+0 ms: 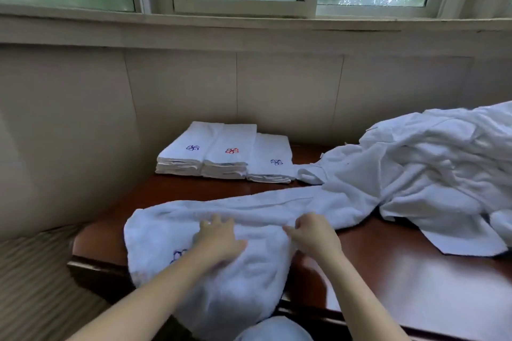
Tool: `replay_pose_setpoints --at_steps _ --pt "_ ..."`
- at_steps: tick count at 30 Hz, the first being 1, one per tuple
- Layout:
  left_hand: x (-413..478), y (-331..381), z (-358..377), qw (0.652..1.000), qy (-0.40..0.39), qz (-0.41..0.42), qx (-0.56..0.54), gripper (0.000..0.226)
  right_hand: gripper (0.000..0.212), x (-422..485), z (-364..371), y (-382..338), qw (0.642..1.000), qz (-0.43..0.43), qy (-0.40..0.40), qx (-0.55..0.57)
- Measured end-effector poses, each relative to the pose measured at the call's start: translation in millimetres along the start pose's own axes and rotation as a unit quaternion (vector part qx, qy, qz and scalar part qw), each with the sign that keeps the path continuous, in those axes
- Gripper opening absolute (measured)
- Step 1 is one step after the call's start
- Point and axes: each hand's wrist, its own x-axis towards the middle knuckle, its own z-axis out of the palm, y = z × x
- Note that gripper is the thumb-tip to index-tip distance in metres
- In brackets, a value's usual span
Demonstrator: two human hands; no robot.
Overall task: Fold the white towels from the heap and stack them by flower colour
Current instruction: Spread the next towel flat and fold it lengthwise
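Working left to right, we press our left hand [219,241] flat on the towel [227,271] draped over the table [415,271] near edge, while our right hand [310,232] pinches its fold. Three folded stacks [224,158] line the back wall; the heap [429,169] crowds the right, bare wood before it.

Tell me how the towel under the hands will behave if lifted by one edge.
Probably floppy: the towel already wrinkles and drapes over the table edge. Its far end runs into the heap, so lifting may drag that. The terry looks grippy, unlikely to slip.
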Motion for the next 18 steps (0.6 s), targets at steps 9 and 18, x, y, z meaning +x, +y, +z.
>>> replay_pose_setpoints --at_steps 9,18 --pt "1 6 41 0.999 0.006 0.05 -0.015 0.061 0.034 28 26 16 0.972 -0.037 0.023 -0.232" --pt "-8 -117 -5 0.939 0.165 -0.267 -0.141 0.063 0.023 18 5 20 0.954 0.04 0.006 -0.296"
